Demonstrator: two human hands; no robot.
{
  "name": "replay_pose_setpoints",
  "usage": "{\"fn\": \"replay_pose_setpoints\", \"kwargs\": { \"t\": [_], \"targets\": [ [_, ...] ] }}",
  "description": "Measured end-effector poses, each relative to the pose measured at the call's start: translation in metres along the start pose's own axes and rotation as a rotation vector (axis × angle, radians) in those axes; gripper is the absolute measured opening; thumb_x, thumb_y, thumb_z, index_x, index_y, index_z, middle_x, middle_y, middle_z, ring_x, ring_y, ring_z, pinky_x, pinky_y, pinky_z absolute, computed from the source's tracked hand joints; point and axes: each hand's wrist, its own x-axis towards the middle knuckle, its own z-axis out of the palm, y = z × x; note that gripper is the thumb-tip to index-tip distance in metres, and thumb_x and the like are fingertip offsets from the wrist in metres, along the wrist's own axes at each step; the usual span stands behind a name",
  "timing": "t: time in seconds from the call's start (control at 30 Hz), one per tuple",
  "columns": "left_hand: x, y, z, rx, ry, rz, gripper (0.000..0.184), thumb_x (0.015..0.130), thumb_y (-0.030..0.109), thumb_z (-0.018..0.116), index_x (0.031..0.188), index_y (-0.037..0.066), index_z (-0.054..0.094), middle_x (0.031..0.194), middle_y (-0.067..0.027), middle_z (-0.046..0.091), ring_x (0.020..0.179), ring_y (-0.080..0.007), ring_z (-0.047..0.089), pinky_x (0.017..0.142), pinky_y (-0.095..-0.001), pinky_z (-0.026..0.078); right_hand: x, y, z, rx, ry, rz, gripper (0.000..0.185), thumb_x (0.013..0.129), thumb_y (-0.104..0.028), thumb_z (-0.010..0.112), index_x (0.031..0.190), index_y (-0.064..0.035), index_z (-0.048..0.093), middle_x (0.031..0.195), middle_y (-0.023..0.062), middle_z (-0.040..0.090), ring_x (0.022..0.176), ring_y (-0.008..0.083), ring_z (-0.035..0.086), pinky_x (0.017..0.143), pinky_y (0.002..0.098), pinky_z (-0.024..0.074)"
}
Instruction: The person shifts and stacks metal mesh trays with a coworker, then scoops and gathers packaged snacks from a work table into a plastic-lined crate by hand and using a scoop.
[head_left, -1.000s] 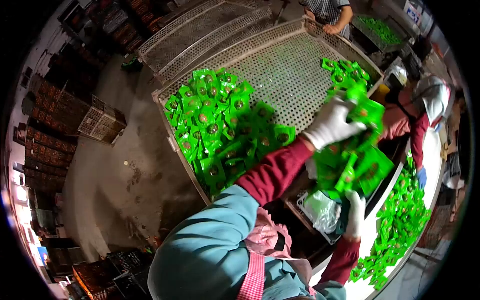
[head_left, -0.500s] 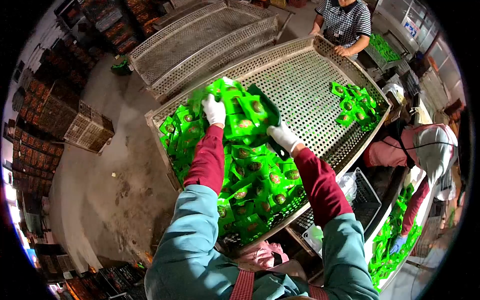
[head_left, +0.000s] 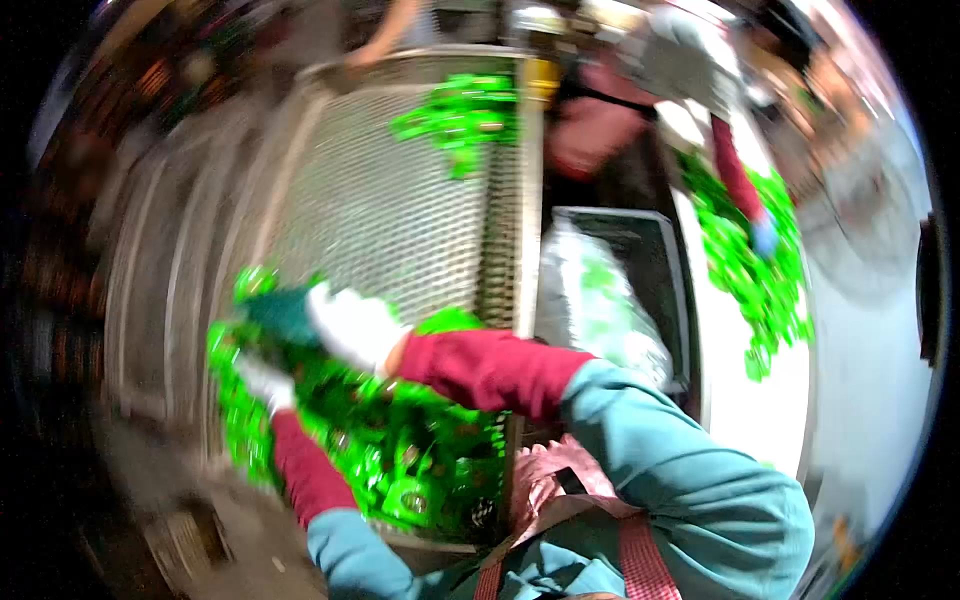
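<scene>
My right hand [head_left: 352, 328], in a white glove, grips the edge of a dark green container [head_left: 280, 318]; blur and the glove hide its full shape. Lower left, my white-gloved left hand [head_left: 265, 384] is among small bright green packets [head_left: 410, 500], its fingers smeared by motion. These packets cover the near end of a perforated metal tray [head_left: 370, 200]. A smaller group of green packets [head_left: 462, 112] lies at the tray's far end.
Right of the tray is a black crate [head_left: 665, 245] with a clear plastic bag [head_left: 600, 300]. Beyond it, a co-worker's blue-gloved hand [head_left: 764, 238] reaches over packets on a white table [head_left: 755, 420]. Another person's arm [head_left: 385, 35] is at the tray's far end. More metal trays [head_left: 160, 290] stand left.
My view has swung to the right and blurred. My right hand and the dark green container are now at the tray's left side. The packets bunched between my hands no longer show there.
</scene>
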Motion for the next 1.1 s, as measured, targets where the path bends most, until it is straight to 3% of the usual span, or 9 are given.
{"fn": "replay_pose_setpoints", "kwargs": {
  "t": [0.03,0.1,0.23,0.3,0.4,0.53,0.67,0.83,1.1],
  "targets": [
    [-0.022,0.041,-0.001,-0.676,-0.006,-0.319,0.086,0.091,0.067,0.026,0.152,0.009,0.013,0.158,-0.0141,0.014,0.145,-0.0308,0.013,0.118,-0.0511,0.008,-0.008,0.002,0.003,-0.001,0.161,-0.048,0.044,0.084,-0.011,0.049,0.125,0.0019,0.042,0.079,0.0190,0.062,0.063,0.0348,0.064,0.051,0.0446,0.0532],
    [0.037,-0.046,-0.013,-0.745,-0.090,-0.306,0.079,0.094,0.062,0.032,0.148,0.004,0.027,0.154,-0.0180,0.024,0.142,-0.0349,0.023,0.116,-0.0483,0.017,-0.014,0.021,0.014,-0.106,0.269,-0.169,0.046,0.082,-0.013,0.052,0.127,-0.0006,0.046,0.082,0.0164,0.057,0.064,0.0287,0.062,0.048,0.0379,0.0529],
    [0.087,-0.034,-0.029,1.265,-0.340,0.224,0.056,0.089,0.033,0.055,0.133,-0.001,0.048,0.143,-0.0220,0.041,0.128,-0.0391,0.041,0.104,-0.0439,0.037,-0.059,0.086,-0.085,0.127,0.061,0.077,0.059,0.084,-0.010,0.052,0.139,0.0009,0.032,0.097,0.0235,0.058,0.073,0.0381,0.065,0.058,0.0439,0.0547],
    [0.017,0.087,0.007,1.321,-0.143,0.129,0.057,0.089,0.034,0.055,0.138,0.007,0.045,0.145,-0.0183,0.039,0.127,-0.0372,0.043,0.102,-0.0448,0.039,-0.121,0.148,-0.140,0.405,0.101,0.154,0.074,0.077,-0.012,0.062,0.140,0.0042,0.025,0.115,0.0305,0.055,0.091,0.0437,0.063,0.078,0.0477,0.0524],
    [-0.008,0.135,0.075,1.102,-0.050,0.387,0.052,0.087,0.028,0.060,0.135,0.012,0.049,0.143,-0.0152,0.040,0.126,-0.0357,0.043,0.101,-0.0482,0.039,-0.248,0.236,-0.199,0.705,0.431,0.321,0.064,0.080,-0.012,0.057,0.137,0.0049,0.033,0.120,0.0281,0.055,0.105,0.0339,0.060,0.093,0.0392,0.0465],
    [-0.087,0.216,0.223,0.539,-0.454,0.894,0.049,0.081,0.011,0.062,0.128,-0.002,0.052,0.137,-0.0213,0.043,0.126,-0.0357,0.042,0.107,-0.0448,0.033,-0.465,0.283,-0.291,0.977,0.903,1.277,0.026,0.086,-0.020,0.059,0.100,0.0012,0.061,0.072,0.0093,0.064,0.055,0.0121,0.058,0.052,0.0282,0.0478],
    [-0.260,0.303,0.370,0.090,-0.952,0.957,0.043,0.080,0.004,0.062,0.121,-0.001,0.054,0.129,-0.0184,0.050,0.123,-0.0331,0.045,0.108,-0.0407,0.033,-0.738,0.340,-0.283,0.229,1.376,1.564,0.026,0.085,-0.025,0.055,0.072,-0.0031,0.060,0.060,0.0077,0.059,0.047,0.0133,0.057,0.045,0.0286,0.0461],
    [-0.462,0.336,0.514,-0.068,-1.275,1.175,0.038,0.081,0.012,0.064,0.117,0.001,0.058,0.124,-0.0181,0.055,0.118,-0.0341,0.050,0.103,-0.0423,0.038,-0.868,0.343,-0.313,0.137,1.683,1.860,0.049,0.083,-0.013,0.044,0.130,-0.0175,0.030,0.056,0.0094,0.051,0.038,0.0206,0.050,0.030,0.0326,0.0389],
    [-0.591,0.324,0.583,0.195,-1.141,1.283,0.053,0.084,0.025,0.064,0.127,-0.001,0.050,0.134,-0.0187,0.048,0.127,-0.0387,0.040,0.108,-0.0477,0.031,-0.854,0.530,-0.382,-0.184,1.323,1.756,0.059,0.084,-0.021,0.047,0.140,-0.0167,0.029,0.083,0.0245,0.063,0.072,0.0408,0.061,0.064,0.0495,0.0487]
  ]
}}
